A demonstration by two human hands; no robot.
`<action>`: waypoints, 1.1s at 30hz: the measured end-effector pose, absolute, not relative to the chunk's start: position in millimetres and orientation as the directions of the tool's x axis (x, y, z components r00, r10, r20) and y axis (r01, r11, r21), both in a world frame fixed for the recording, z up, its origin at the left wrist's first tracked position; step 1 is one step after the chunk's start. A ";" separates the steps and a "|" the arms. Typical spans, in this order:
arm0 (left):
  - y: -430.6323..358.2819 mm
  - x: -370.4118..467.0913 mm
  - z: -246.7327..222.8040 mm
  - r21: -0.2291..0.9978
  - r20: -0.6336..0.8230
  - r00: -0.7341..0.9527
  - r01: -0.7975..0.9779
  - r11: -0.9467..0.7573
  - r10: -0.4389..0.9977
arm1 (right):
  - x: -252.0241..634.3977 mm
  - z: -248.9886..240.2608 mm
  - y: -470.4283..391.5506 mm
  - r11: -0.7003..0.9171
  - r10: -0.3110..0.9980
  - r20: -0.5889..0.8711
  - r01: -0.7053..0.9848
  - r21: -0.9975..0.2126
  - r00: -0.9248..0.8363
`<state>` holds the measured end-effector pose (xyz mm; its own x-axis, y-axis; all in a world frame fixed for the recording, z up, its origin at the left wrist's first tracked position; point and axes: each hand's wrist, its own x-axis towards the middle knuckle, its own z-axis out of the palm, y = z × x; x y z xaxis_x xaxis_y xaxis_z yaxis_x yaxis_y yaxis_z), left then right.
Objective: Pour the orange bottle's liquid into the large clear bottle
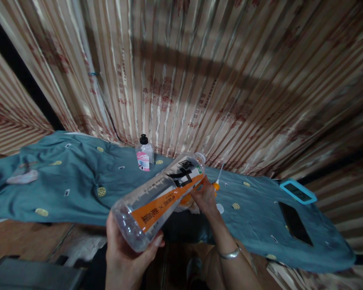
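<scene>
A clear plastic bottle [160, 197] with an orange and white label lies tilted across the middle, its uncapped neck up to the right. My left hand [128, 245] is wrapped around its base. Close by the neck, my right hand [206, 197], with a silver bracelet on the wrist, is closed around an orange piece with a thin white tube [220, 173], which looks like a spray head. Its fingers are partly hidden behind the bottle. A small white disc [219, 208] lies on the cloth beside that hand. Something pale beneath the bottle is mostly hidden.
A green patterned cloth [81, 181] covers the long surface. On it stand or lie a black-capped bottle [144, 155], a pale item [23, 177], a dark phone [295, 223] and a blue-framed device [298, 191]. Striped curtain-like fabric [169, 80] rises behind.
</scene>
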<state>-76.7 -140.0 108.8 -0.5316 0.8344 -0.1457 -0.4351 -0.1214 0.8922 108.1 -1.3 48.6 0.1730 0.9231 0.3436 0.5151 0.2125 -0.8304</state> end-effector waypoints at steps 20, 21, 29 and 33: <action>-140.2 -74.8 105.6 0.889 -0.154 -0.550 -0.440 -0.129 0.821 | 109.3 46.5 -1.0 0.195 0.929 0.323 0.501 -0.843 0.181; -140.4 -74.9 104.9 0.892 -0.153 -0.550 -0.434 -0.124 0.821 | 109.3 47.2 -1.4 0.203 0.928 0.328 0.499 -0.843 0.176; -142.8 -71.2 106.5 0.894 -0.167 -0.565 -0.432 -0.118 0.808 | 109.5 46.0 -1.5 0.237 0.917 0.361 0.492 -0.838 0.172; -143.7 -71.0 107.4 0.896 -0.166 -0.563 -0.428 -0.115 0.810 | 108.6 47.8 -1.5 0.258 0.912 0.376 0.479 -0.839 0.166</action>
